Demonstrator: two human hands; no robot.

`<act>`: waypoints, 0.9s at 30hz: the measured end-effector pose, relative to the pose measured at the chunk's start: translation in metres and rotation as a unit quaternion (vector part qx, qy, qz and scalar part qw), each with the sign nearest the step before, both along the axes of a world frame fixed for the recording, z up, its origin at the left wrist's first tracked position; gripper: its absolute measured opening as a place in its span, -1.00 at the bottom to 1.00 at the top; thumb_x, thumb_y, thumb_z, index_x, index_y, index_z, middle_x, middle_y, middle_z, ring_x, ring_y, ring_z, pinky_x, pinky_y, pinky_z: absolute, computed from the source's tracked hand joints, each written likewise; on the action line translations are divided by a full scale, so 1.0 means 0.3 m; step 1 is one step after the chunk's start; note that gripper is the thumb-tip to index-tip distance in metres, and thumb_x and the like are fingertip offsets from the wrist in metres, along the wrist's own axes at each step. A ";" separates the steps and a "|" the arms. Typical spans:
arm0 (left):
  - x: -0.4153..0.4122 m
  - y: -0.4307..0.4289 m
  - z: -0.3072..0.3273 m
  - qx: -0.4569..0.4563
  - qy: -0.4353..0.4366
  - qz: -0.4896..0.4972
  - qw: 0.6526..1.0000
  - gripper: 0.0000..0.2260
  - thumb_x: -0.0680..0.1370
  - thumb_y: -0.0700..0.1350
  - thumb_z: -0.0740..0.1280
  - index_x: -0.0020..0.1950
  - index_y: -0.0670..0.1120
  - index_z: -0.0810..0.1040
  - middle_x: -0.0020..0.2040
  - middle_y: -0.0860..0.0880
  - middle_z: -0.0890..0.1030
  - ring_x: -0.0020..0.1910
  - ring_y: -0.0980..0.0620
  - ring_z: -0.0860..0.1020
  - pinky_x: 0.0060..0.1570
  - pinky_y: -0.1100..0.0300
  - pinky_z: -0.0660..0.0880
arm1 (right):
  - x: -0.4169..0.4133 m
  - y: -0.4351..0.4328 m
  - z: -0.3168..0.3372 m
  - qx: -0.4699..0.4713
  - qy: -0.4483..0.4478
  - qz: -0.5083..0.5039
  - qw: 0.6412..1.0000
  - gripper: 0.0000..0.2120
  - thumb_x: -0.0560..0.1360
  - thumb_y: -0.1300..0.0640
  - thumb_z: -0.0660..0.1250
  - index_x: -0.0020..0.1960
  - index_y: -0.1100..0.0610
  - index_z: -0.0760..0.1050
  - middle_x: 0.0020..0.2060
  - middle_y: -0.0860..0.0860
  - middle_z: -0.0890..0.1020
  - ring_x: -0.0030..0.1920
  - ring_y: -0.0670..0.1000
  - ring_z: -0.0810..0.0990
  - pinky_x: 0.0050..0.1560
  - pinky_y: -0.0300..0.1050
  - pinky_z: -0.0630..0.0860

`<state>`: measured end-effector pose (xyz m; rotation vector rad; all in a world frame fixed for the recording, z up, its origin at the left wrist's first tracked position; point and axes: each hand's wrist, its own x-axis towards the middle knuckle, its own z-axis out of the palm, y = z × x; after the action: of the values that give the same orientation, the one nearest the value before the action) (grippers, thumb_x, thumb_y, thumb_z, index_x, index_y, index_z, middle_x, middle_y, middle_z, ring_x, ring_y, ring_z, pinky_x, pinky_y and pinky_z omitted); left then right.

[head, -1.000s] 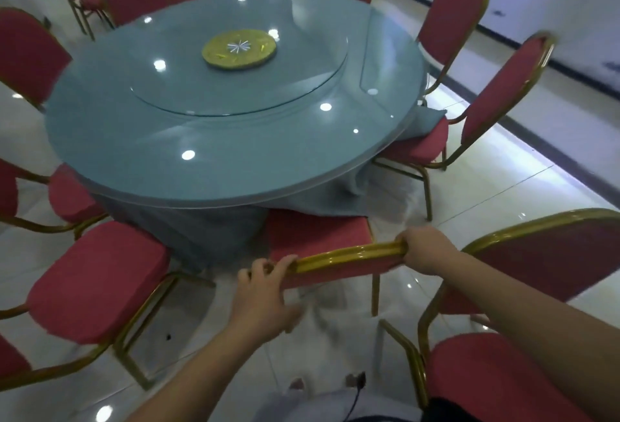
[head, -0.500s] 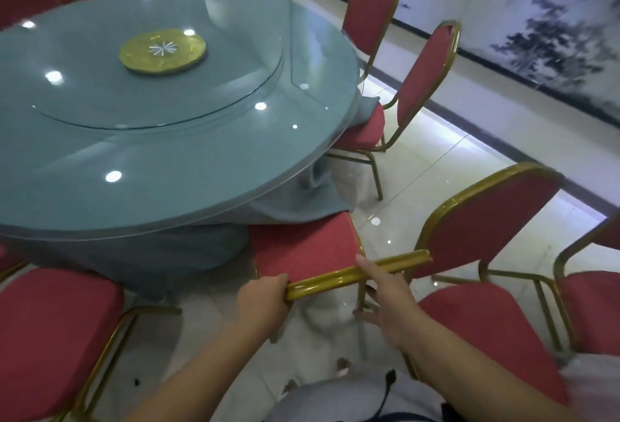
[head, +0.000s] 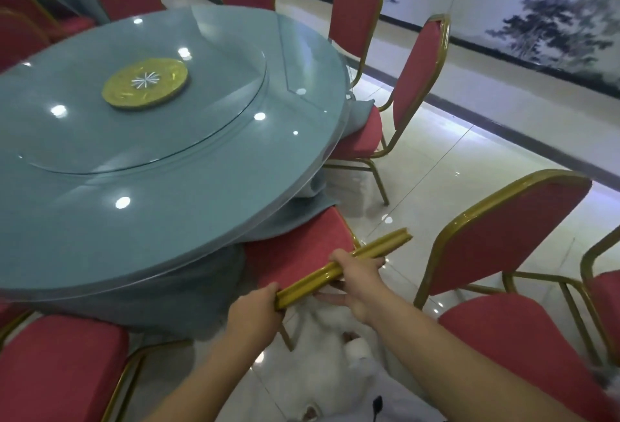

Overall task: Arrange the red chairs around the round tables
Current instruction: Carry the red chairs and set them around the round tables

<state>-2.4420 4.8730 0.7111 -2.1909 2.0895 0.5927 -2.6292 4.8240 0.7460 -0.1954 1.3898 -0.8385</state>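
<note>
A red chair with a gold frame (head: 302, 247) stands right in front of me, its seat partly tucked under the round table (head: 161, 207). I see its backrest from above as a gold top rail (head: 379, 247). My left hand (head: 255, 311) grips the left end of that rail. My right hand (head: 359, 280) holds the rail near its middle, fingers wrapped round it. The table has a blue-grey cloth, a glass top and a glass turntable with a gold disc (head: 145, 82).
Another red chair (head: 510, 237) stands loose at my right, with a further one (head: 604, 290) at the frame edge. One chair seat (head: 60, 368) lies at lower left. Several red chairs (head: 419, 66) ring the table's far side. A wall with a painted mural (head: 536, 25) runs along the right.
The chair has gone further under the table. My right hand went from its end grip to an open touch and now wraps the rail again. My view swung right.
</note>
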 end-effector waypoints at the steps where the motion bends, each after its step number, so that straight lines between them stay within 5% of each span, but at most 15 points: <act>1: -0.026 -0.032 0.003 0.001 0.000 0.002 1.000 -0.88 0.52 0.05 0.30 0.00 0.06 0.48 -0.12 0.02 0.63 -0.10 -0.04 0.62 -0.08 0.07 0.58 | -0.020 -0.050 0.008 -0.003 0.002 0.006 1.000 -0.09 0.44 0.25 0.40 0.49 -0.22 -0.12 -0.23 0.17 0.55 -0.24 0.15 0.67 -0.28 0.22 0.64; 6: -0.237 -0.264 0.015 0.030 0.012 -0.002 0.999 -0.92 0.48 -0.06 0.28 -0.05 0.03 0.43 -0.15 0.02 0.61 -0.11 -0.10 0.61 -0.12 0.05 0.56 | -0.196 -0.350 0.064 -0.022 0.029 0.032 0.999 -0.14 0.40 0.31 0.37 0.44 -0.19 -0.04 -0.19 0.22 0.52 -0.25 0.19 0.60 -0.20 0.38 0.61; 10: -0.434 -0.442 0.027 0.080 0.075 -0.016 0.994 -0.82 0.46 -0.07 0.29 0.05 0.07 0.46 -0.10 0.04 0.59 -0.08 -0.09 0.60 -0.06 0.02 0.55 | -0.362 -0.553 0.088 -0.038 0.062 0.052 0.996 -0.31 0.37 0.36 0.32 0.38 -0.01 0.12 -0.30 0.16 0.46 -0.36 0.14 0.54 -0.32 0.30 0.60; 19: -0.563 -0.547 0.019 0.097 0.126 -0.006 0.987 -0.58 0.45 -0.10 0.28 0.28 0.22 0.42 -0.13 0.08 0.56 -0.07 -0.08 0.59 -0.08 0.06 0.51 | -0.473 -0.689 0.046 -0.056 0.066 0.042 0.995 -0.44 0.34 0.37 0.28 0.25 0.03 0.22 -0.19 0.17 0.43 -0.21 0.17 0.53 -0.24 0.35 0.60; 23: -0.462 -0.530 0.021 0.128 0.147 -0.012 0.981 -0.45 0.48 -0.07 0.32 0.38 0.36 0.29 -0.17 0.15 0.56 -0.11 0.04 0.60 -0.16 0.12 0.53 | -0.411 -0.653 -0.005 -0.056 0.037 0.033 0.997 -0.15 0.36 0.35 0.30 0.49 -0.14 0.01 -0.23 0.13 0.44 -0.36 0.08 0.52 -0.29 0.28 0.62; 27: -0.345 -0.569 0.018 0.148 0.159 0.020 0.976 -0.53 0.49 -0.04 0.39 0.29 0.39 0.38 -0.02 0.16 0.65 0.03 0.03 0.62 0.10 -0.03 0.56 | -0.310 -0.678 -0.018 -0.060 0.037 0.018 0.997 -0.11 0.33 0.30 0.35 0.50 -0.07 -0.01 -0.09 0.16 0.49 -0.23 0.13 0.55 -0.13 0.39 0.61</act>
<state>-2.5456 4.7022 0.7166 -2.0814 1.9312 1.2431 -2.7222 4.6205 0.7407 -0.3460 1.4020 -0.8932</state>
